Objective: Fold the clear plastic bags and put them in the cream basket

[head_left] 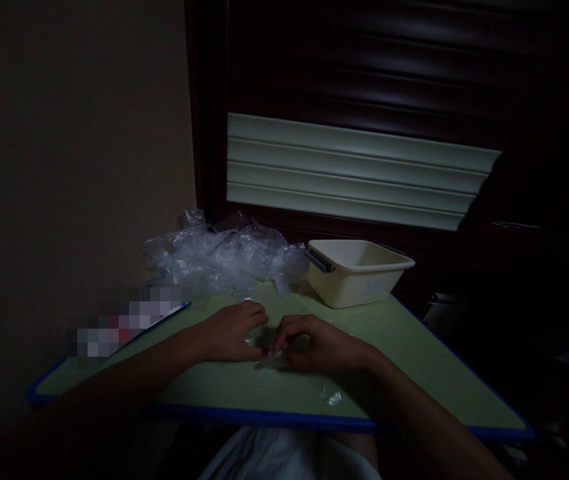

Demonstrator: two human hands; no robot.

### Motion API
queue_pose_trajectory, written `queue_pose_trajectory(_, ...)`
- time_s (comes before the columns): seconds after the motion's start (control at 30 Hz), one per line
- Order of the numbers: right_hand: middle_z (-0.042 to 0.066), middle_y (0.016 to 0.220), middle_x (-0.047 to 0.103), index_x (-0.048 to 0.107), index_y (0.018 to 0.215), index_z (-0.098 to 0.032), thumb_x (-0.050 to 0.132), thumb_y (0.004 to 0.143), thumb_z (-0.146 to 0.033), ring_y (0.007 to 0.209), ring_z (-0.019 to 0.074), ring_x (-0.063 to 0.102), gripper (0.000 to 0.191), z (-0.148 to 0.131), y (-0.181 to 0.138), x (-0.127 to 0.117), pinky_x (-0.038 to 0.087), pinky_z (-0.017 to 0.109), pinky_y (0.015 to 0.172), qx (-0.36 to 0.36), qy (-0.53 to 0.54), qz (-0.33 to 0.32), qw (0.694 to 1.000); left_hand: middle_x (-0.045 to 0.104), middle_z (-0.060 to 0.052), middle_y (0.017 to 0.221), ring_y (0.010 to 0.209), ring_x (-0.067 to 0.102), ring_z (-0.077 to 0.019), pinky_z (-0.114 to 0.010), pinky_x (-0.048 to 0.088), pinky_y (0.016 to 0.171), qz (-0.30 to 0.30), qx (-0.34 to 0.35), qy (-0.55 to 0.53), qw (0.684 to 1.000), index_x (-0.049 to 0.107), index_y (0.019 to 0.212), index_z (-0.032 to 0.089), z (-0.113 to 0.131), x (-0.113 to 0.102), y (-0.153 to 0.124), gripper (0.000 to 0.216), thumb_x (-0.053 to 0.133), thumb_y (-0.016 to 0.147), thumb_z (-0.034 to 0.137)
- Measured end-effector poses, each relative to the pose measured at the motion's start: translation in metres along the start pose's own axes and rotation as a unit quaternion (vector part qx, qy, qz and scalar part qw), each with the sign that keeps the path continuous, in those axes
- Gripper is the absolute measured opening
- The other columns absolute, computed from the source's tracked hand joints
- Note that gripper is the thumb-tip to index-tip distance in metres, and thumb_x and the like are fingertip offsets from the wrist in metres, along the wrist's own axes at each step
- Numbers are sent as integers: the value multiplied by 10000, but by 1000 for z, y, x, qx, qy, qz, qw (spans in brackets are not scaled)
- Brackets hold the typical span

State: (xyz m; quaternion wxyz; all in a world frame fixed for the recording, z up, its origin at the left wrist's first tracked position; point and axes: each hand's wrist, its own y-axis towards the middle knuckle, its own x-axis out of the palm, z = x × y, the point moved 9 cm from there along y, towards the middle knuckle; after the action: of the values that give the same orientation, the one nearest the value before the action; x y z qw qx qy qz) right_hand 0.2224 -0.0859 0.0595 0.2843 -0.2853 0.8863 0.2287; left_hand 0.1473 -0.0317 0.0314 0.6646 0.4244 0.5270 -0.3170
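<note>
The scene was dim. A green tabletop (414, 373) with a blue rim carried everything. A heap of crumpled clear plastic wrap (224, 257) sat along the far edge, toward the far left corner, spreading toward the middle. A cream plastic tub (359, 273) with a dark handle stood at the far right corner, just beside the heap and apparently touching it at its left end. A blurred-out flat item (124, 327) lay along the left edge, overhanging it slightly. The left hand (232, 331) rested palm down near the tabletop's middle, fingers curled inward; the right hand (314, 343) lay just beside it, fingers bent down, with the fingertips of both almost meeting. Between and under the fingertips lay a small clear plastic piece (269, 360), flat on the tabletop at its middle, nearer the near edge than the heap. The right fingers seemed pinched on it, the left fingers touching its edge; in the low light, whether either hand truly clamped it could not be told. A smaller scrap of clear plastic (333, 398) lay close to the near edge, below the right wrist, apart from both hands.
</note>
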Motion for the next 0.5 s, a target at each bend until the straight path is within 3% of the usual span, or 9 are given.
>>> queue_pose_trajectory(0.2, 42, 1019, 645, 658, 971, -178, 653, 657, 16, 958, 186, 612, 370, 3, -3, 0, 473, 314, 858, -4, -13, -29, 999, 612, -114, 1122, 1038, 589, -282, -351, 467, 899, 3, 5, -2, 1000, 624, 1088, 141, 3, -2, -1, 402, 697, 783, 392)
queue_pose_trajectory(0.33, 43, 940, 650, 667, 907, -159, 653, 695, -14, 854, 172, 611, 257, 10, -1, 1, 478, 295, 781, 3, -17, -12, 1000, 605, -126, 1132, 1050, 583, -292, -360, 465, 901, 1, 3, 0, 1000, 621, 1091, 126, 2, -1, -1, 413, 709, 779, 382)
queue_pose_trajectory(0.5, 34, 872, 645, 678, 865, -164, 698, 793, -206, 787, 162, 603, 86, 9, 2, -1, 474, 281, 724, 11, -3, 33, 999, 609, -115, 1093, 1029, 586, -285, -349, 460, 893, 2, 8, 0, 1000, 629, 1050, 137, 1, 0, 0, 373, 715, 767, 365)
